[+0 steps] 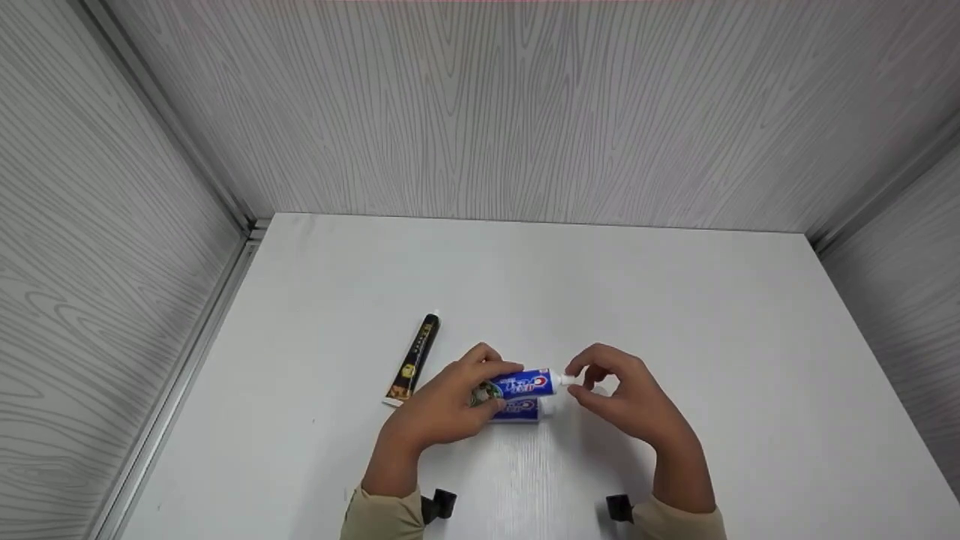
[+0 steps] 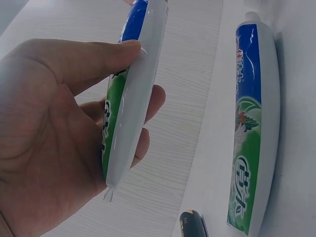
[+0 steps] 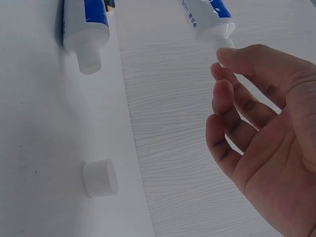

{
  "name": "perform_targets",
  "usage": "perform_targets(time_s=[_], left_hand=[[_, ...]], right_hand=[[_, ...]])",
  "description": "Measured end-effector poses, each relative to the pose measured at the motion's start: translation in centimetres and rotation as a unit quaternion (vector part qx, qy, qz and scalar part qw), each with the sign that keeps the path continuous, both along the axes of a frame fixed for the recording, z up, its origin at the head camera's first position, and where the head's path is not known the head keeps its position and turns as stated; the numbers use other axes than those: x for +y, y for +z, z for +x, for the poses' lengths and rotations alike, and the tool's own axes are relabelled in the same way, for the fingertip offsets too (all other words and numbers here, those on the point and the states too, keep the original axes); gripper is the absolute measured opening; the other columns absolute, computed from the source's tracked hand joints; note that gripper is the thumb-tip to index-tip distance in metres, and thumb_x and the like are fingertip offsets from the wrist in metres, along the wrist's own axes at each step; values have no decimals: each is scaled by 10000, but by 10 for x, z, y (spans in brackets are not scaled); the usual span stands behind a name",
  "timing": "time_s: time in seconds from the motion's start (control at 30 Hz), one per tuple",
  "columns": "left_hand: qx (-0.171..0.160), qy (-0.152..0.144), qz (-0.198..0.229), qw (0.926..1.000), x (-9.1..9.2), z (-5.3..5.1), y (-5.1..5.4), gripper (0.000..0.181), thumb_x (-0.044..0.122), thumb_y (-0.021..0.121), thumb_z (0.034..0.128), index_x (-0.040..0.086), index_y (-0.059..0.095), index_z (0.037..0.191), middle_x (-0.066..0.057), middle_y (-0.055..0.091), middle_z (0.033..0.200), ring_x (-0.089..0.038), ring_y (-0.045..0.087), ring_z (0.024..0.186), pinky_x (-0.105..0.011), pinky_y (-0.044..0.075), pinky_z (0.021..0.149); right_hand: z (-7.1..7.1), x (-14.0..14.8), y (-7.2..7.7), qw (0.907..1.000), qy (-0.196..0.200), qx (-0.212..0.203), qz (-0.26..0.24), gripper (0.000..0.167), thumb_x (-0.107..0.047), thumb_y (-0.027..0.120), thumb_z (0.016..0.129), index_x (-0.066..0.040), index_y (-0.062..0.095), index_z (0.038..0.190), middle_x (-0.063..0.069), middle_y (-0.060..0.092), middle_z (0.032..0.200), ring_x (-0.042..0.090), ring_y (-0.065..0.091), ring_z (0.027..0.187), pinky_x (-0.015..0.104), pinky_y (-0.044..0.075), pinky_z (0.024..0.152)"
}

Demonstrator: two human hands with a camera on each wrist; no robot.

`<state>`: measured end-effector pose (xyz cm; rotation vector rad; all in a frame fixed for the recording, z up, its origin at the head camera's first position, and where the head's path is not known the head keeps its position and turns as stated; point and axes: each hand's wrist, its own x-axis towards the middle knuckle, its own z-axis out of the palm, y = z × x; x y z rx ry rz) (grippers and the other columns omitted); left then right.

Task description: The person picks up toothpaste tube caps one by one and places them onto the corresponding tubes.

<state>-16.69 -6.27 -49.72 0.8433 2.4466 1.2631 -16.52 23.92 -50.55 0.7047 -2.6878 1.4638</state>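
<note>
My left hand (image 1: 450,397) grips a blue, green and white toothpaste tube (image 2: 134,103) between thumb and fingers, above the table. The held tube's nozzle end points right. At that end, the thumb and index finger of my right hand (image 1: 634,394) pinch the small white cap (image 3: 223,43); its outer part is hidden by the fingertips. The other right fingers are loosely bent. A second, similar toothpaste tube (image 2: 249,123) lies on the table just below the held one, its white tip (image 3: 89,59) also toward the right.
Left of my left hand lies a black tube (image 1: 414,358) with gold print, slanted on the white table (image 1: 337,285). A short white cylindrical piece (image 3: 100,177) rests on the table in the right wrist view. Grey wood-grain panels (image 1: 480,112) enclose the back and sides.
</note>
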Motion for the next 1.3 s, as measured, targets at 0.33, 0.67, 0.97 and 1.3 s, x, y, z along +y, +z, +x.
perform_targets(time_s=[0.33, 0.67, 0.97, 1.3], left_hand=[[18, -11, 42, 10000, -1, 1, 1, 484, 93, 662, 1025, 201, 623, 1494, 60, 522, 1250, -129, 562, 1121, -331, 514, 996], [35, -38, 31, 10000, -1, 1, 0, 490, 83, 661, 1021, 216, 626, 1490, 64, 523, 1232, -118, 557, 1103, -317, 503, 983], [6, -2, 12, 10000, -1, 2, 2, 482, 83, 664, 1018, 176, 627, 1490, 63, 521, 1247, -129, 555, 1140, -340, 504, 1015], [26, 23, -49, 10000, -2, 0, 2, 487, 100, 670, 1022, 212, 623, 1494, 66, 522, 1249, -129, 553, 1145, -354, 508, 1026]], right_hand=[[0, 0, 0, 9994, -85, -316, 86, 122, -205, 767, 997, -253, 761, 1109, -99, 753, 1068, 117, 659, 898, 385, 562, 861], [-2, 1, -3, 9984, -12, -545, 160, 123, -277, 662, 1070, -225, 771, 1049, -40, 743, 1008, 141, 648, 876, 315, 537, 790], [-3, 0, -1, 9983, -194, -536, 110, 158, -308, 606, 1098, -279, 762, 1086, -72, 722, 1023, 202, 664, 839, 314, 545, 734], [-1, -1, 1, 9997, -91, 222, -70, 232, -104, 796, 955, -271, 739, 1106, -48, 744, 1083, 129, 650, 871, 305, 546, 830]])
